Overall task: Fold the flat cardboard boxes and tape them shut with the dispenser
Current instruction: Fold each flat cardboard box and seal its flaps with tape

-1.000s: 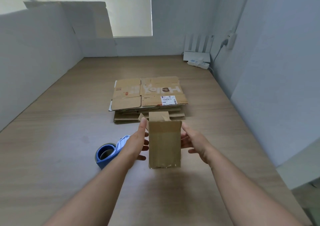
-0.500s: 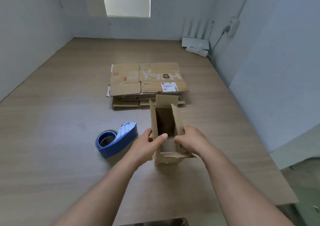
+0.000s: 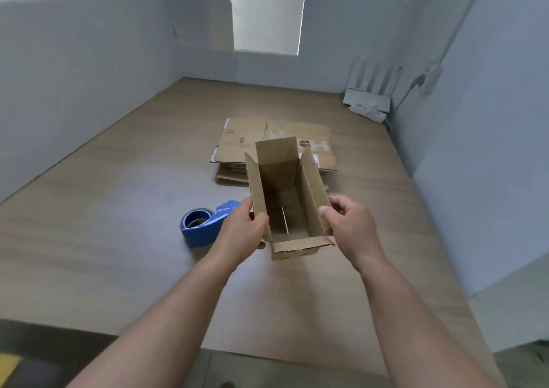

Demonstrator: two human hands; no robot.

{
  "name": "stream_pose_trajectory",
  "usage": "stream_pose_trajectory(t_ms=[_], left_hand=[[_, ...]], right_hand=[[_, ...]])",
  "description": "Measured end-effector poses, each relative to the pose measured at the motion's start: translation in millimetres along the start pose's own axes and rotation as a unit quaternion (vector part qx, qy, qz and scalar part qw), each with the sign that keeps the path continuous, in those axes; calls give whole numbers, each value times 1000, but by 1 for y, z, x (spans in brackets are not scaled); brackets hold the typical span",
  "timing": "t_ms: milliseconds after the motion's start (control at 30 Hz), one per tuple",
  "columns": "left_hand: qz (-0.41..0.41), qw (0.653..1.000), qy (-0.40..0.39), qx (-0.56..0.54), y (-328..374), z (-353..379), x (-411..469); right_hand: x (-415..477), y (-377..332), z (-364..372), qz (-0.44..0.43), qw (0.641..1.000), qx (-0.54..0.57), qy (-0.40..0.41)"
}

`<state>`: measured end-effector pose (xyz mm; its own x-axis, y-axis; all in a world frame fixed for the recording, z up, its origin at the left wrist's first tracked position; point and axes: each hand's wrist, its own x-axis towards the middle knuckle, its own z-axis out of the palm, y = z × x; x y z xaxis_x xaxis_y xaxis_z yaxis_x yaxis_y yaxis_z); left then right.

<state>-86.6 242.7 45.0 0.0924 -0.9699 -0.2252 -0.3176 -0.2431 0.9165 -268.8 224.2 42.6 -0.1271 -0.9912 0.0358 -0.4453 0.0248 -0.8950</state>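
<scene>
Spread wider than before, left hand (image 3: 243,233) and right hand (image 3: 352,230) pinch side walls of the box (image 3: 282,179); dispenser (image 3: 205,228) lies just left.

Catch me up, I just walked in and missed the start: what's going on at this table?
A person grips a small cardboard box, left hand on its left wall, right hand on its right wall. It is opened up, top flaps standing open and untaped. The blue tape dispenser lies on the wooden table just left of the left hand; a stack of flat cardboard boxes waits behind.
</scene>
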Motion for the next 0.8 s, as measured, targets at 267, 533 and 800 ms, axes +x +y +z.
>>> stream_pose_trajectory(t_ms=[267,533,800], left_hand=[[34,985,170,-8,0,-7,-83],[-54,937,345,29,-44,-44,-177],[-138,872,470,14,-84,-86,-254]], right_hand=[[-39,-13,7,-115,990,37,-70],[-97,-32,77,-170,950,73,-251],[-159,-66,144,-212,894,61,-390]])
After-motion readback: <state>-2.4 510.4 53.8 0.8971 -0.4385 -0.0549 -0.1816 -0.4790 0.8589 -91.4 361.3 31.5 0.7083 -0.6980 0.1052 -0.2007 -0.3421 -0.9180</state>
